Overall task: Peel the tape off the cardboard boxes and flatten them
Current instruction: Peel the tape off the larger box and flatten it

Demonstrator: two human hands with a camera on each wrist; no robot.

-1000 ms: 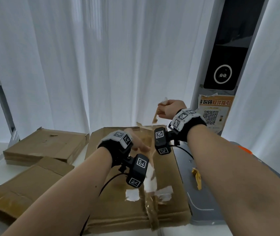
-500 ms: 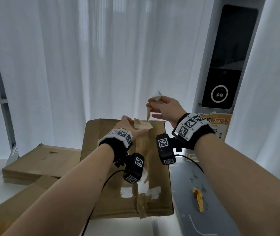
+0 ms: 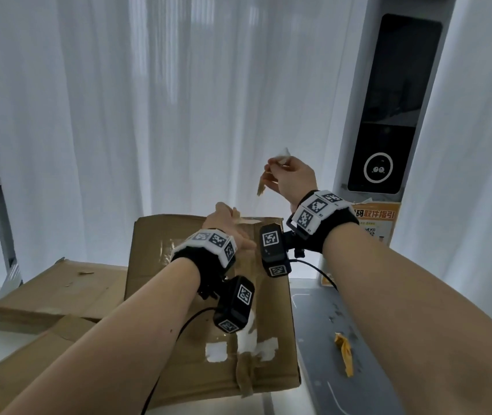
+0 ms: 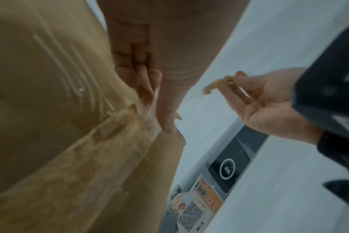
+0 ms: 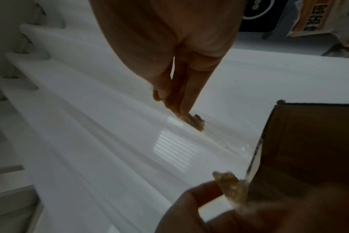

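Brown cardboard box (image 3: 208,310), flattened, long axis running away from the person, far edge lifted. Left hand (image 3: 226,226) grips that far edge, thumb on the tape seam, fingers curled behind. Tape strip (image 3: 262,184), torn and crumpled, hangs downward from the right hand (image 3: 292,181), pinched between thumb and fingertips, above and right of the box's far edge, apart from it. White curtain (image 3: 149,100) beyond the fingers; open air between both hands.

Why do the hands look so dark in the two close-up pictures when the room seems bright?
Right wrist view: right hand is backlit by the bright white curtain, so it goes shadowy. Left wrist view: dim and soft; left hand is blurred. Head view: evenly lit, with edges bent by the wide lens.
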